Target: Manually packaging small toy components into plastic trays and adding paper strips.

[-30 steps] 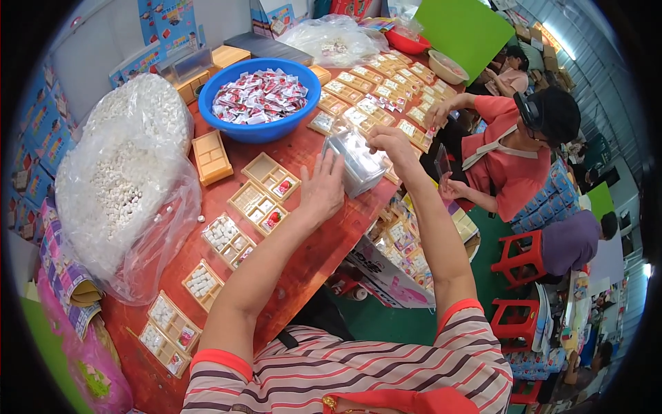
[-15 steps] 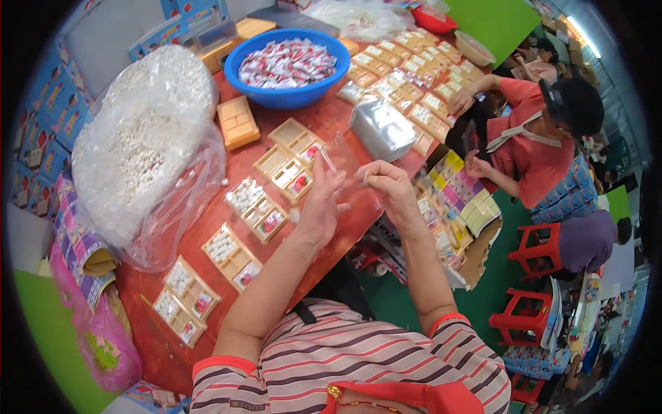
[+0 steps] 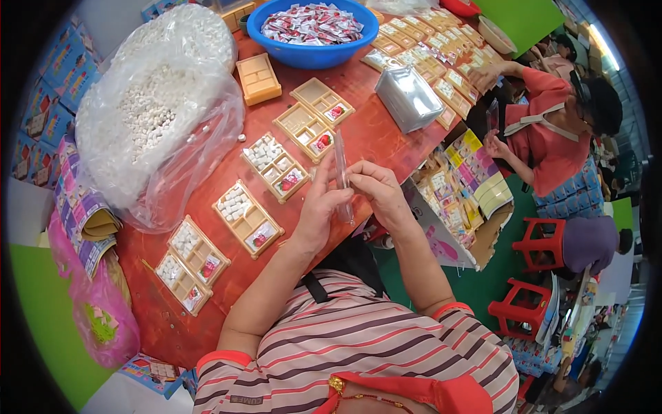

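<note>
A red table (image 3: 386,131) filled the view. On its left side lay a large clear plastic bag of small white pellets (image 3: 148,110), and a blue basin of red-and-white wrapped candies (image 3: 312,27) stood at the far end. Tan compartment trays (image 3: 248,219) sat in a row along the near part, some holding white pellets and a candy. A stack of clear plastic covers (image 3: 408,96) rested right of centre. Above the table's near edge, the left hand (image 3: 323,207) and right hand (image 3: 376,192) both pinched a thin clear plastic cover (image 3: 342,174), held on edge between their fingertips.
</note>
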A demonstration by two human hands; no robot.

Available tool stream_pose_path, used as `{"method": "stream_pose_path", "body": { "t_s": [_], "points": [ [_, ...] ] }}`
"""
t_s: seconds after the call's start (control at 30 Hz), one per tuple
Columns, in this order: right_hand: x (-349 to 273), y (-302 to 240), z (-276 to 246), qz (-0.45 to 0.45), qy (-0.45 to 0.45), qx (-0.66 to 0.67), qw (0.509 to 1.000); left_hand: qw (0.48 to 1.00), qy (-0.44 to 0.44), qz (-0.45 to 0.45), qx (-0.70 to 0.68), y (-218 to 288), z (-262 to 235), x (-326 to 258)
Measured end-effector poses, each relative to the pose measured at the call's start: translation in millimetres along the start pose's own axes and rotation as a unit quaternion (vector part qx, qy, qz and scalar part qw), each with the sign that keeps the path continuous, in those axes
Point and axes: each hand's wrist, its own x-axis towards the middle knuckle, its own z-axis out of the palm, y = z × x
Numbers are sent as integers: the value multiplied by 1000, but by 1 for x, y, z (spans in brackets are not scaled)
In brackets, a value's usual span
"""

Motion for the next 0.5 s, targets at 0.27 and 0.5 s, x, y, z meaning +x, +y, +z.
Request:
{"method": "stream_pose_path", "body": {
  "t_s": [0.27,0.5],
  "points": [
    [-2,3,-5,8,-28,-15,999,1000,-13,-5,-1,0,2,-8],
    [2,-5,-12,11,-28,-58,998,999,-25,-33,-4,-4,-1,-2]
  ]
}}
